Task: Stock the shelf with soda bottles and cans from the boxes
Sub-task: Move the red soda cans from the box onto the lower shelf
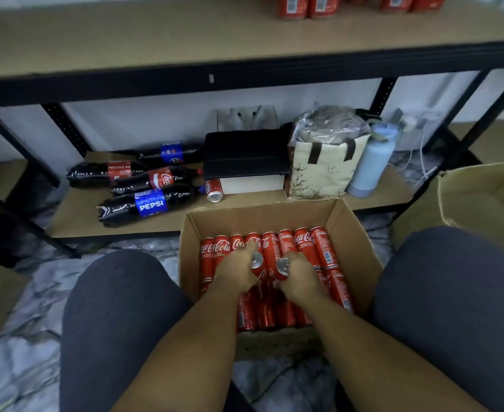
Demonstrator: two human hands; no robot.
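Head view: left hand (239, 270) and right hand (299, 279), side by side, each clamped on cans (256, 259) lying lengthwise toward shelf (126, 34), upper frame.

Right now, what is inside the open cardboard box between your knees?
The open brown cardboard box holds slim red Coca-Cola cans lying in rows. The left hand and right hand each grip one. Anything beneath them is covered.
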